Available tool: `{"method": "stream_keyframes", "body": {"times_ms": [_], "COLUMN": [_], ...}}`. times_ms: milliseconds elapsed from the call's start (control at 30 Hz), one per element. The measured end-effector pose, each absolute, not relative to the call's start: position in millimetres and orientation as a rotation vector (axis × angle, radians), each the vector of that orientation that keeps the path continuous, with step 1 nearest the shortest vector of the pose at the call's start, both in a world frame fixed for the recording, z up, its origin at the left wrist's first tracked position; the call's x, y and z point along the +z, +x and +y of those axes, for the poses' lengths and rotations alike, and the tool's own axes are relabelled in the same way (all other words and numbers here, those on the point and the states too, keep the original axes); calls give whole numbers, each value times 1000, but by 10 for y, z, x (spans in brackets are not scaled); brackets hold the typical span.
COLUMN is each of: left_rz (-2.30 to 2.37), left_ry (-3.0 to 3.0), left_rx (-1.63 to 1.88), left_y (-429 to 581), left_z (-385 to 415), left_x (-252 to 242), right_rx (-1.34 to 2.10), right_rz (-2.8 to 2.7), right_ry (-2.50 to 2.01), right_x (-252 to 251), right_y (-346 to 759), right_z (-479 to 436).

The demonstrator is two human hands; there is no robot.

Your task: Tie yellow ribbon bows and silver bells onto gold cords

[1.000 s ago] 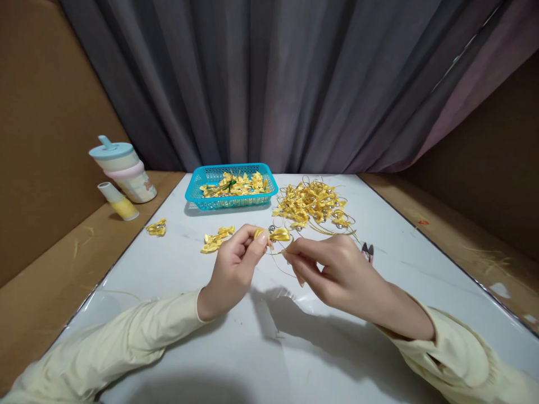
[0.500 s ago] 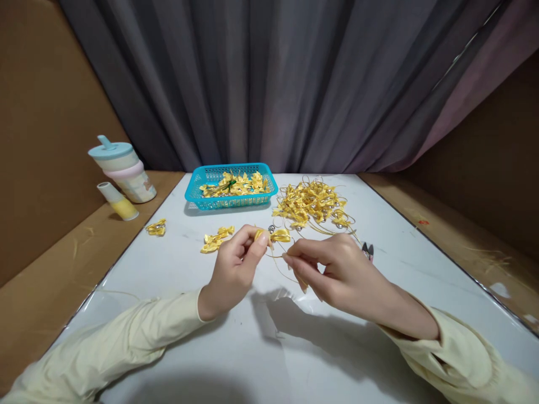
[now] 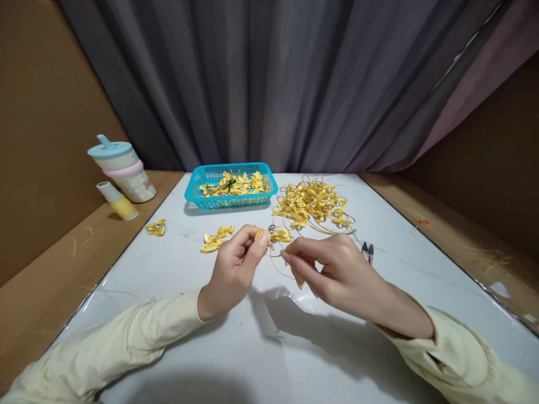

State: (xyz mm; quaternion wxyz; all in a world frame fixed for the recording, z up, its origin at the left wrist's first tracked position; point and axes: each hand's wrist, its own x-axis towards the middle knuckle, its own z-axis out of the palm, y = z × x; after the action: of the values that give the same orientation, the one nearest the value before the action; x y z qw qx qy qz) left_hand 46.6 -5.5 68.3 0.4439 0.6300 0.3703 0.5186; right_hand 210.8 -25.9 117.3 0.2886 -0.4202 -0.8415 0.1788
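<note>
Between the thumb and fingers of my left hand (image 3: 236, 269) is a yellow ribbon bow (image 3: 281, 235) with a small silver bell (image 3: 272, 229) at its middle. My right hand (image 3: 330, 266) is closed just to the right of it, pinching a thin gold cord (image 3: 275, 255) that runs from the bow. A loop of this cord hangs below the bow, between the two hands. Behind my left hand lie a few loose yellow bows (image 3: 215, 240) on the white table (image 3: 202, 359). The fingertips of my right hand partly cover the cord.
A blue basket (image 3: 231, 205) with yellow bows stands at the back. Right of it lies a pile of corded bows (image 3: 311, 202). Dark-tipped pliers or cutters (image 3: 368, 252) show behind my right hand. One bow (image 3: 155, 226), a tumbler (image 3: 126, 171) and a yellow-and-white tube (image 3: 118, 201) are at left.
My right hand has shifted slightly to the left, toward the bow, with the cord still pinched. The left hand and the bow have hardly moved.
</note>
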Motion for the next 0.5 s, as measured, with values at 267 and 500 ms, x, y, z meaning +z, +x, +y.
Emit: {"method": "stream_keyframes", "body": {"times_ms": [267,500], "left_rz": [863,794], "left_ry": [1506,1406], "left_rx": [1251,1248], "left_y": [463,475], "left_z": [-65,-72], "left_x": [725,749], "right_rx": [306,231], "right_rz": [-2285,-2298], "right_ry": [-991,-937], "right_x": [1125,1091], "right_y": [2131,2156], "right_z": [-252,-232]}}
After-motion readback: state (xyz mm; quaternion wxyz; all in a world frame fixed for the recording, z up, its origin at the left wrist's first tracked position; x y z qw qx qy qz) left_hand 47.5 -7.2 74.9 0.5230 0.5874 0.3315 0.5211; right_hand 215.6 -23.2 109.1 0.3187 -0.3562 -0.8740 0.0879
